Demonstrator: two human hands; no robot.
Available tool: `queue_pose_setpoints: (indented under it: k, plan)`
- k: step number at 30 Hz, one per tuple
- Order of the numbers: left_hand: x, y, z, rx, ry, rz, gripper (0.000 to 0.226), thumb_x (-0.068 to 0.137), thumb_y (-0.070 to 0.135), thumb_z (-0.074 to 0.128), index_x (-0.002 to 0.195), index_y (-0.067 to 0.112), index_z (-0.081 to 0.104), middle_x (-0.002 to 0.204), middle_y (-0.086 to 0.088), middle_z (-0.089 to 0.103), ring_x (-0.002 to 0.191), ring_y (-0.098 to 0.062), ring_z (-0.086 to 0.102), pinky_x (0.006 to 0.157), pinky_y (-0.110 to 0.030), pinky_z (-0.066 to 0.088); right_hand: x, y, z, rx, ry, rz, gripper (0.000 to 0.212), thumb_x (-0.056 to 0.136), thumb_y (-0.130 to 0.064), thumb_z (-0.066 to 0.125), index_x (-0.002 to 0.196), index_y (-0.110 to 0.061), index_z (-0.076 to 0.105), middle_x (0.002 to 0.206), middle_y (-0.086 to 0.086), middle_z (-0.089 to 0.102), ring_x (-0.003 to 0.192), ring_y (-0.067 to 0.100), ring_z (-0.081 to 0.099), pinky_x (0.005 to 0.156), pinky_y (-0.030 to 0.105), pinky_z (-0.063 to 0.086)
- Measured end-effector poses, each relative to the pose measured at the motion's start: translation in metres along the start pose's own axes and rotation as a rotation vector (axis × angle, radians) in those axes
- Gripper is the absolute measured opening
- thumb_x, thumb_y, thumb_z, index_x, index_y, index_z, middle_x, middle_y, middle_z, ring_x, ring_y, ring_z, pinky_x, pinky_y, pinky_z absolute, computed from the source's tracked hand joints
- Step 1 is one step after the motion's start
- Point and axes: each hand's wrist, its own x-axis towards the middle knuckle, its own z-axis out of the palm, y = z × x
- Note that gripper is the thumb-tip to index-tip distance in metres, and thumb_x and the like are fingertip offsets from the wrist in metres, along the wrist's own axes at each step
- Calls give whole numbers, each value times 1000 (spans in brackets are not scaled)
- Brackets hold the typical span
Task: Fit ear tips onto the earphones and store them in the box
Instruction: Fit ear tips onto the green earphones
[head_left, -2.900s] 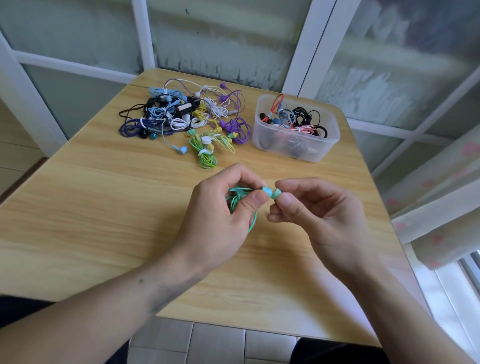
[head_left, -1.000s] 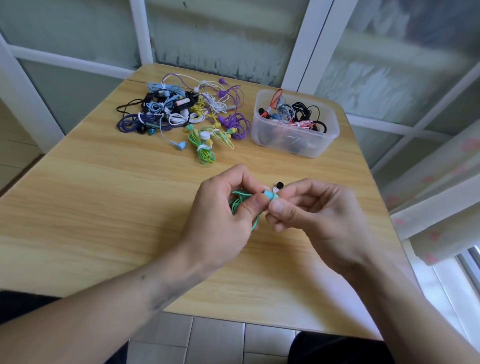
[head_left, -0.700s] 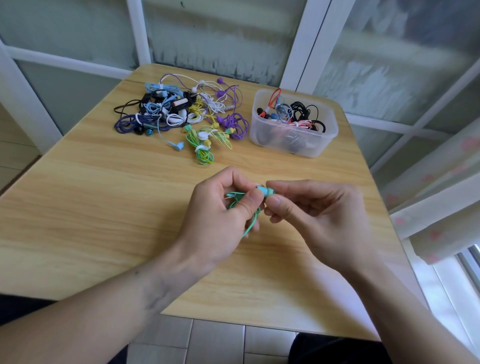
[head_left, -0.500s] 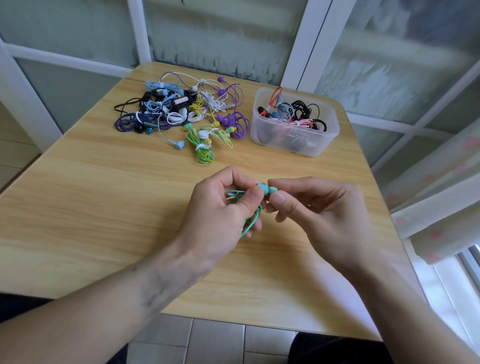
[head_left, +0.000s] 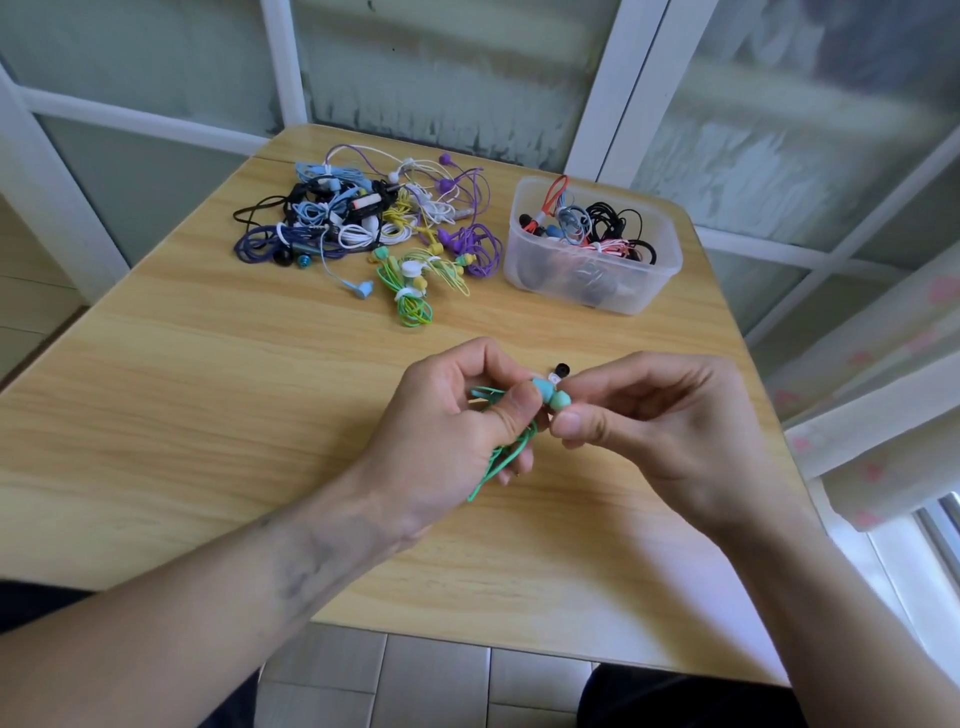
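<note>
My left hand (head_left: 447, 431) grips a coiled green earphone cable (head_left: 501, 457) and pinches its teal earbud (head_left: 543, 387) between thumb and forefinger. My right hand (head_left: 660, 421) pinches a green ear tip (head_left: 560, 400) against the earbud's end. A small black ear tip (head_left: 561, 370) lies on the table just behind my fingers. The clear plastic box (head_left: 644, 283) stands at the far right with several coiled earphones inside. A heap of tangled earphones (head_left: 363, 218) in several colours lies at the far middle of the wooden table (head_left: 208, 389).
A green and yellow earphone bundle (head_left: 413, 291) lies nearest me at the front of the heap. White window frames and frosted panes close in the table's far side. A curtain hangs off the right edge. Tiled floor shows beyond the near edge.
Both hands stayed together over the table's middle, working the ear tip at the earbud. The tip now shows between my fingers, and the black ear tip behind them is in sight again.
</note>
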Motion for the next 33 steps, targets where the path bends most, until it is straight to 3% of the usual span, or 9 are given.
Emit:
queue_pose_setpoints:
  k: [4,9,17,22,27,33]
  plan:
    - [0,-2,1,28,12,28,19,90,-1,59,74,9,53,71,-5,65,46,-21,51,42,-25,40,-1,-2,1,-20,-7,-23,16,59,-7,81,75,-7,77,78,7,77,72,21,75,69,28,60]
    - [2,-3,0,67,59,46,19,90,-2,59,75,7,53,66,-2,64,44,-19,51,41,-24,40,-2,-2,4,-62,25,-33,18,60,-8,82,76,-13,79,78,3,77,64,14,72,65,25,59]
    - [2,-2,0,71,22,26,21,89,-3,59,73,9,53,76,-11,64,46,-22,49,40,-23,39,0,-2,1,-50,-2,56,19,57,-11,83,74,-8,77,75,13,76,60,26,70,60,29,59]
    - [3,0,-3,152,-43,21,20,90,-1,59,75,9,53,67,-18,56,48,-22,51,42,-26,38,0,0,-2,14,-48,112,17,56,-13,84,72,-12,79,76,14,76,66,29,72,60,30,59]
    - [3,2,-5,145,-123,7,17,90,-2,58,76,6,52,56,-2,55,44,-19,48,43,-25,37,-1,1,-4,33,-84,109,18,51,-23,85,68,-20,79,72,14,75,59,30,70,58,31,58]
    - [3,3,-6,200,-135,81,19,90,-4,59,75,6,52,59,-1,58,46,-20,50,43,-23,39,-2,7,-2,148,-119,133,32,48,-39,93,68,-20,78,74,10,75,65,25,72,57,29,58]
